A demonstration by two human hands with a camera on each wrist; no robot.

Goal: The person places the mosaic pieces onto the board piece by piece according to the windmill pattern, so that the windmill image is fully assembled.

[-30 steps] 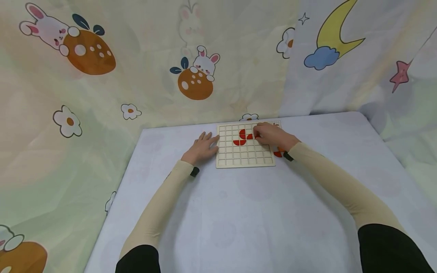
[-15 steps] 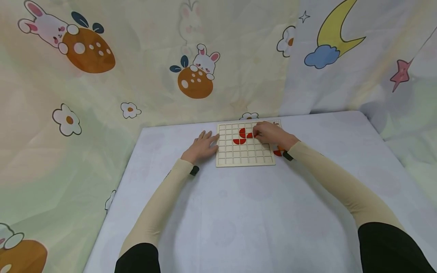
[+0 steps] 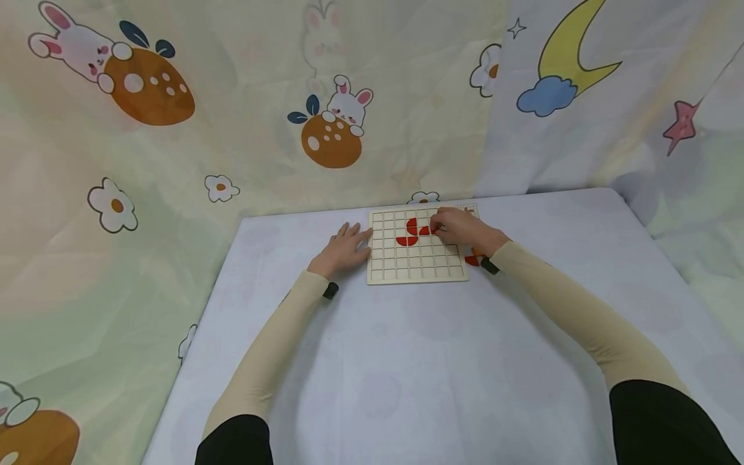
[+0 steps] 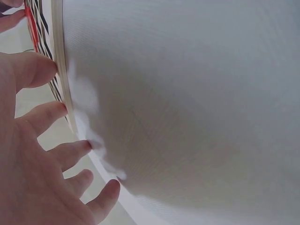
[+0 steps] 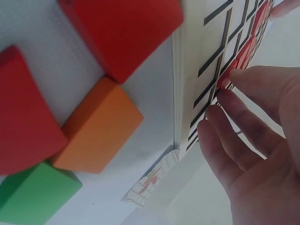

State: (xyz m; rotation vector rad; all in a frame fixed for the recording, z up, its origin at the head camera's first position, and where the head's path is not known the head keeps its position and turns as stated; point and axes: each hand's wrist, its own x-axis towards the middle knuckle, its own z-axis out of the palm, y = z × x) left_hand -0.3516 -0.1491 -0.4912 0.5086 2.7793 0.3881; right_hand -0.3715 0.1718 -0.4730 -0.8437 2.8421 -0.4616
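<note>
A pale wooden grid board (image 3: pixel 415 268) lies on the table with several red blocks (image 3: pixel 407 241) on its squares. At its left edge is my left hand (image 3: pixel 343 250), fingers spread, the thumb and index finger touching the side of the board in the left wrist view. Over the board's right part, my right hand (image 3: pixel 462 229) pinches a red block (image 5: pixel 226 78) between thumb and index finger, down at the grid. That block is in line with other red ones; the hand hides part of it in the head view.
Right of the board lie loose blocks: a large red one (image 5: pixel 126 33), a curved red one (image 5: pixel 23 112), an orange one (image 5: pixel 101 124) and a green one (image 5: pixel 37 194). A printed paper card (image 5: pixel 154 178) sits beyond the board's corner. A patterned cloth (image 3: pixel 244 129) hangs behind the table.
</note>
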